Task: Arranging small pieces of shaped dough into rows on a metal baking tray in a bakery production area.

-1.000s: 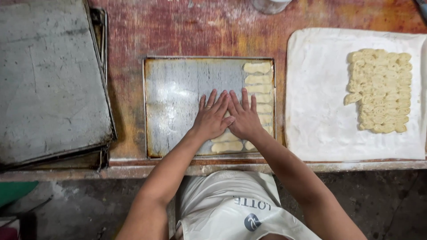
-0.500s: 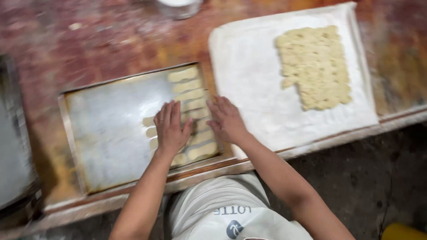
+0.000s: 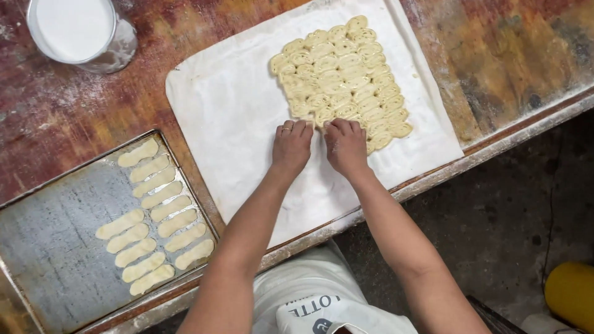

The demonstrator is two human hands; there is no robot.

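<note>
My left hand (image 3: 291,147) and my right hand (image 3: 344,146) rest side by side on a white floured cloth (image 3: 229,117), fingertips touching the near edge of a block of small rolled dough pieces (image 3: 340,77). There is a ring on my left hand. Neither hand has lifted a piece; the fingers are curled down onto the dough edge. To the left, a grey metal baking tray (image 3: 49,247) holds two columns of flattened oval dough strips (image 3: 158,213) along its right side.
A metal container of white flour (image 3: 80,31) stands at the far left on the worn red wooden table (image 3: 507,49). The table's front edge runs diagonally below my arms. A yellow object (image 3: 569,294) sits on the floor at lower right.
My hands have left the strips on the baking tray and moved right onto the white cloth, reaching the block of rolled dough pieces. The view has shifted right with them.
</note>
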